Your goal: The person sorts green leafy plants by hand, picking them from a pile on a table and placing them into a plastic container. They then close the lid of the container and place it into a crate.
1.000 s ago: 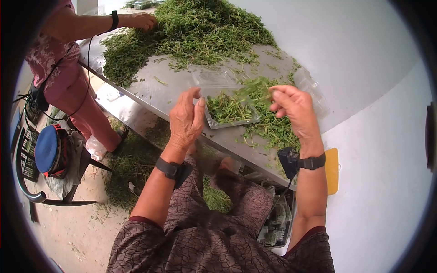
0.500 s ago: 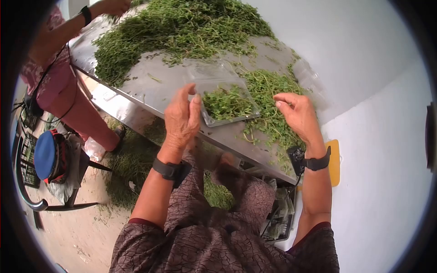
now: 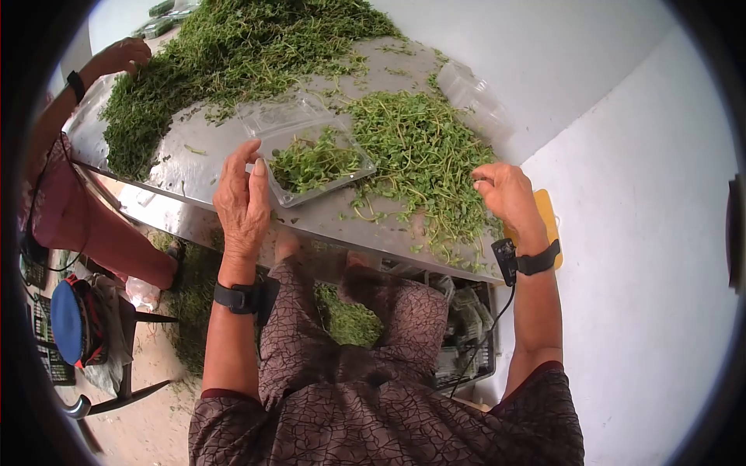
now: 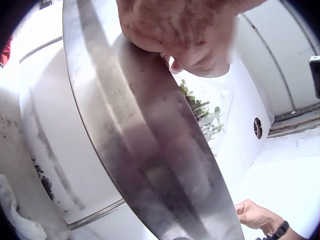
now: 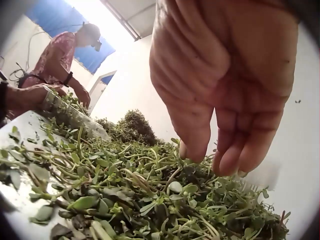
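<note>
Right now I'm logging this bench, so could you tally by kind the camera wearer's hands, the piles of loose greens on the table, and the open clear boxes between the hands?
Hands: 2 (left hand, right hand)
Piles of greens: 2 (large pile, smaller pile)
Open clear boxes: 1 (clear box)
Total: 5

On a black chair [image 3: 127,322] — a blue cap [image 3: 67,322] rests.

Six o'clock, brown shirt [image 3: 365,423], black crackle print, maroon sleeve trim [image 3: 229,394]; matching trousers [image 3: 299,314]. Eight o'clock, black strap [image 3: 235,297] round left wrist. Three o'clock, second strap [image 3: 538,260], black box [image 3: 505,260] beside it, dark cable [image 3: 494,326] dropping toward five.
</note>
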The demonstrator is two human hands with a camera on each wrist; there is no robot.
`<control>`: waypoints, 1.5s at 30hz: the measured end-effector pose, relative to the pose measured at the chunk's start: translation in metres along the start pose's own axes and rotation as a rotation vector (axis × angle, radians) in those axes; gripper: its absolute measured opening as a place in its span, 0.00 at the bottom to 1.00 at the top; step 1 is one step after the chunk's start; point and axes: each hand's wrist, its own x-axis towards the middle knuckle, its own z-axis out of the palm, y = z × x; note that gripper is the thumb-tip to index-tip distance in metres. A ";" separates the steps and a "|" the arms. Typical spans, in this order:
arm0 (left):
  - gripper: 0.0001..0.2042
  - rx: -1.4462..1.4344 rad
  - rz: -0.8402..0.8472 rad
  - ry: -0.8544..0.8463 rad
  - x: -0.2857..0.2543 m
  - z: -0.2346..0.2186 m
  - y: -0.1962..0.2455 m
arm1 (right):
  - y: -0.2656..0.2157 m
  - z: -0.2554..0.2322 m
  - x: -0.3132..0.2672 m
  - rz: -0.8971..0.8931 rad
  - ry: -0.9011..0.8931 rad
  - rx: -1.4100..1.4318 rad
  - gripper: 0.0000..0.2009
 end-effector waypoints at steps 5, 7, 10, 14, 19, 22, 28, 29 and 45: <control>0.15 0.003 0.069 0.050 0.002 0.003 0.000 | 0.009 0.005 -0.015 -0.063 0.026 -0.047 0.13; 0.15 -0.009 0.019 0.048 0.002 0.003 0.001 | 0.013 0.010 -0.019 -0.083 0.021 -0.093 0.14; 0.15 -0.028 -0.062 0.012 0.002 0.002 0.002 | 0.018 0.018 -0.019 -0.103 0.013 -0.184 0.14; 0.15 -0.010 -0.070 -0.007 0.003 0.001 0.001 | 0.031 0.032 -0.016 -0.237 0.144 -0.281 0.07; 0.15 0.023 -0.017 0.008 0.003 0.002 -0.002 | 0.036 0.030 -0.013 -0.160 0.119 -0.219 0.04; 0.15 0.006 -0.009 0.017 0.003 0.003 -0.002 | 0.023 0.019 -0.019 -0.095 0.128 -0.066 0.03; 0.14 -0.004 0.001 0.023 0.002 0.003 -0.001 | -0.009 0.025 -0.021 -0.209 0.134 0.109 0.04; 0.14 -0.002 0.005 0.023 0.002 0.004 -0.002 | -0.009 0.028 -0.019 -0.277 0.151 0.047 0.04; 0.14 0.033 0.022 0.034 0.002 0.005 -0.002 | 0.004 0.007 -0.010 0.116 0.065 0.660 0.06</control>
